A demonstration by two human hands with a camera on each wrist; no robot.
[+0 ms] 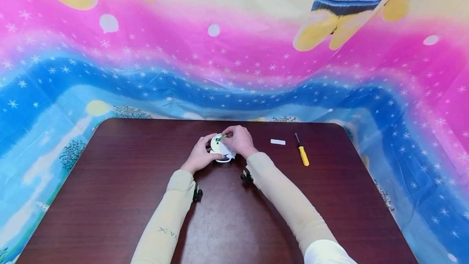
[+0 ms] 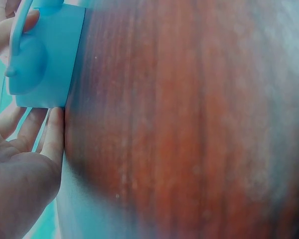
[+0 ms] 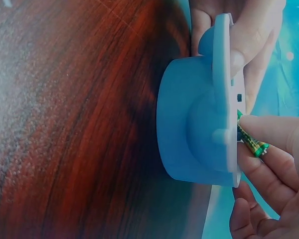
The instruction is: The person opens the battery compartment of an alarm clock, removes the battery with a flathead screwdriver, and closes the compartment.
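Observation:
A small white, round-faced device (image 1: pixel 217 148) with a thick body and a curved bar along one edge is on the table; it looks blue in both wrist views. My left hand (image 1: pixel 199 156) grips it from the left side, thumb on the near edge and fingers round the far side. With my right hand (image 1: pixel 240 140) I pinch a green battery (image 3: pixel 252 142) between thumb and finger. The battery slants, its inner end at an opening in the device's flat face and its outer end sticking out. Part of the face is hidden behind my right hand.
To the right of the device lie a small white rectangular strip (image 1: pixel 277 141) and a screwdriver (image 1: pixel 303 156) with a yellow handle. The dark reddish-brown table (image 1: pixel 110 182) meets a printed cloth (image 1: pixel 220 60) along its back and sides.

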